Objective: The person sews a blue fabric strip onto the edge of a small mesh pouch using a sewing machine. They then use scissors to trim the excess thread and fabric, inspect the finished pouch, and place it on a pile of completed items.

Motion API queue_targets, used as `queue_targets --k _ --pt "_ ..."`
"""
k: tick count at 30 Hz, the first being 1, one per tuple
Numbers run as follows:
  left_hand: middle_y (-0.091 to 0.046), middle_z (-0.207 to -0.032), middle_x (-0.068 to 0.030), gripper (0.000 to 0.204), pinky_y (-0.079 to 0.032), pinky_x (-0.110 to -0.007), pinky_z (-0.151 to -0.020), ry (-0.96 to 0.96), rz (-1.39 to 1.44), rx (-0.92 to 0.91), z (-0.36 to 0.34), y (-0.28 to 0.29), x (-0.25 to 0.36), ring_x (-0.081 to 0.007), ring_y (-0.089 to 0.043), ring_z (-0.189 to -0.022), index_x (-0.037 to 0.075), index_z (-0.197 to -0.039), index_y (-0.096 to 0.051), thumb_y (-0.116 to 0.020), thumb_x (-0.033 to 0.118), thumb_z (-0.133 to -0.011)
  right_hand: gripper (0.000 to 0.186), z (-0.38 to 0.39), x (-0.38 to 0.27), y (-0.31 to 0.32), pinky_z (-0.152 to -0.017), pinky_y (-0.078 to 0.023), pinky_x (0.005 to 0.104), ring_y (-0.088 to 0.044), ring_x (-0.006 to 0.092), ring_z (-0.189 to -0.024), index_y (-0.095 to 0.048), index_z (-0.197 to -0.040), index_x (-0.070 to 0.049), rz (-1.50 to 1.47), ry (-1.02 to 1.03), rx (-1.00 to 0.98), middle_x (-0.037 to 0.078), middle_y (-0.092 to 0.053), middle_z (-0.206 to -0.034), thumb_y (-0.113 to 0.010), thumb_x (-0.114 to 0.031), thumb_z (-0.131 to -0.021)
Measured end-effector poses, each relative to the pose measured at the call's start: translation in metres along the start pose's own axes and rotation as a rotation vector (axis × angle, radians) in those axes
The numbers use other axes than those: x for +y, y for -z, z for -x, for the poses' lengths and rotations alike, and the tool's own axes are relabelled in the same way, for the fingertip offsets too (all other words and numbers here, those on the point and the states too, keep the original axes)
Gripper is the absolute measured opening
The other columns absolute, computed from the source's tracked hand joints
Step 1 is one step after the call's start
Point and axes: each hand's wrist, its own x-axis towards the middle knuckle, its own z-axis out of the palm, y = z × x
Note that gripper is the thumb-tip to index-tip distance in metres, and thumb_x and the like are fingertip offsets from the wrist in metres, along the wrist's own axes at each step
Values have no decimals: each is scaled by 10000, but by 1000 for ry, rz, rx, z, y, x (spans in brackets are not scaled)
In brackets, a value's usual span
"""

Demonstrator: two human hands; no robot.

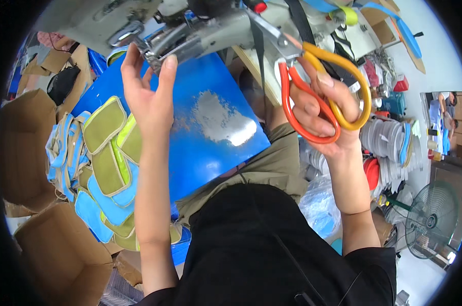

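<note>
My left hand reaches up to the metal fitting under a sewing machine head. Thumb and fingers lie on either side of this fitting, and the fingertips are partly hidden by it. In my right hand is a pair of scissors with one red and one yellow handle loop. The fingers pass through the loops, and the blades point up and left, close to the machine. Below the machine spreads a blue work surface with a worn grey patch.
Olive and light-blue fabric pieces with pale edging lie heaped on the left. Beside them stand open cardboard boxes. At the right are stacked rolls of pale webbing, a clear plastic bag and a green fan.
</note>
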Motion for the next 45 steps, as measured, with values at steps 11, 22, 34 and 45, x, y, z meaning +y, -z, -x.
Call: queue_targets --k 11,22,34,45 --pt "-616 -1229 -147 703 -531 -328 -960 1 -38 -1 2 -13 -4 -186 -607 -1129 -77 -1432 -419 -792 259 -941 477 -14 21 3 -411 -306 192 -388 59 -434 -468 -1472 -81 -94 -19 -58 30 -532 -736 -571 -201 -1022" --pt "-592 -1275 -150 717 -467 -296 -1008 32 -52 -5 4 -12 -7 -177 -574 -1165 -102 -1439 -412 -773 295 -962 514 -15 29 0 -431 -323 190 -397 61 -433 -422 -1490 -87 -58 38 -28 24 -539 -736 -574 -221 -1018" --pt "-639 -1207 -154 748 -531 -337 -957 -10 -86 5 4 -11 -8 -194 -646 -1085 -78 -1443 -407 -801 296 -929 499 -16 29 -1 -412 -312 181 -400 52 -439 -433 -1462 -79 -59 34 -22 23 -537 -723 -580 -220 -1006" --pt "-639 -1215 -152 747 -525 -320 -954 -52 -128 -9 2 -9 -13 -188 -640 -1099 -80 -1432 -408 -798 317 -934 309 -15 20 3 -416 -309 184 -408 48 -442 -535 -1280 -74 -23 50 -35 22 -543 -724 -578 -216 -1009"
